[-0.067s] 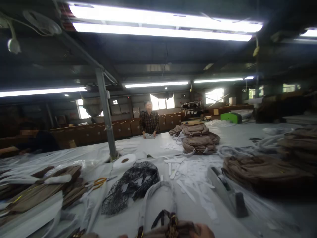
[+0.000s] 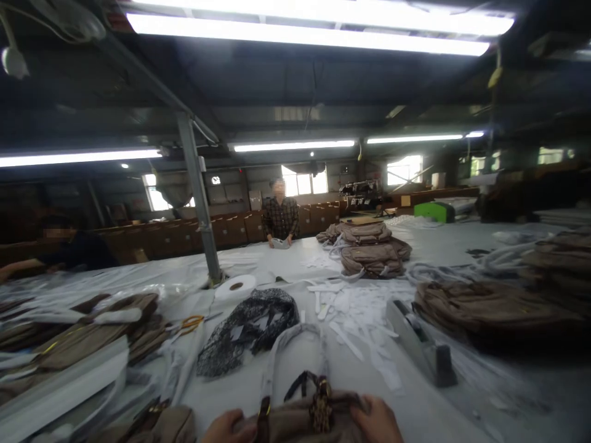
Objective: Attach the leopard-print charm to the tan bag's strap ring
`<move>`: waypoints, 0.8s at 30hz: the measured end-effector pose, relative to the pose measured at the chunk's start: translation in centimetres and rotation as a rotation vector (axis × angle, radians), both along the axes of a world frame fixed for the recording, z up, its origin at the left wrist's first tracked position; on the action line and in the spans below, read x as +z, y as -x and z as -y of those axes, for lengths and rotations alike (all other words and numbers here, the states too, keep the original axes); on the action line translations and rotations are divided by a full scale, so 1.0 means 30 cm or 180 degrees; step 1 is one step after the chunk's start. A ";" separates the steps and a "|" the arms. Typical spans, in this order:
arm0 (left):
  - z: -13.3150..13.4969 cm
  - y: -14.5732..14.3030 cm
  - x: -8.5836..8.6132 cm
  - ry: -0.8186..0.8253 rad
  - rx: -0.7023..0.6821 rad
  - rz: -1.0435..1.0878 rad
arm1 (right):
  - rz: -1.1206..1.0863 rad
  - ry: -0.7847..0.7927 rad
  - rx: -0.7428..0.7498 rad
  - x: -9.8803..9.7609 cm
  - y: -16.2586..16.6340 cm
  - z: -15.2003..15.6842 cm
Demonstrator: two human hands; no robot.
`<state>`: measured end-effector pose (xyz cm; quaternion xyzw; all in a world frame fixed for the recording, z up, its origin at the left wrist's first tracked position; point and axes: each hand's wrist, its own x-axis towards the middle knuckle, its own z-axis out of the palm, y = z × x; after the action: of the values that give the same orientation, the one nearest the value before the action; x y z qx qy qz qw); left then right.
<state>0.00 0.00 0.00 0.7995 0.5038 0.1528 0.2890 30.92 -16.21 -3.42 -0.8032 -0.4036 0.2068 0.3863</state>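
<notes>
At the bottom edge of the view, the left hand (image 2: 227, 427) and the right hand (image 2: 376, 421) grip the two ends of a brown handbag (image 2: 305, 421) that lies flat on the white-covered table (image 2: 462, 406). The bag sits directly between the hands, touching both. The left hand's fingers curl over its left end, beside a strap buckle; the right hand's fingers close over its right end. Both hands are cut off by the frame, so the thumbs and the grip underneath cannot be made out.

From the bag's top, a pale wrapped handle (image 2: 295, 351) loops away from the hands across the table, with a dark strap and a gold fitting at its base. Just beyond the handle's far end lies a heap of black netting (image 2: 249, 329), and past that a white tape roll (image 2: 235, 287). Ahead of the right hand, a scatter of white paper strips (image 2: 355, 314) covers the table, and a grey tape dispenser (image 2: 418, 347) stands to the right of them. Orange-handled scissors (image 2: 190, 323) lie ahead of the left hand, next to stacked brown bags (image 2: 92, 338). Another brown bag (image 2: 161, 424) lies just beside the left hand. More bag stacks (image 2: 369, 249) sit far ahead, where a person in a checked shirt (image 2: 280, 218) stands at the table's far side.
</notes>
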 end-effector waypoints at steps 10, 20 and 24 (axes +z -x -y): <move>0.084 0.060 0.065 0.0648 0.0533 0.1069 | 0.0097 0.0155 0.0232 0.011 -0.007 0.010; 0.100 -0.029 0.007 0.0337 0.0235 0.0344 | 0.0066 0.0187 0.0199 -0.020 -0.017 -0.002; 0.102 -0.060 -0.011 0.0166 0.0246 0.0042 | 0.0078 0.0144 0.0181 -0.023 -0.017 0.001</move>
<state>1.79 -3.07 -0.33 0.7706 0.5362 0.1561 0.3070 31.42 -16.24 -4.12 -0.8024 -0.4263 0.2169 0.3570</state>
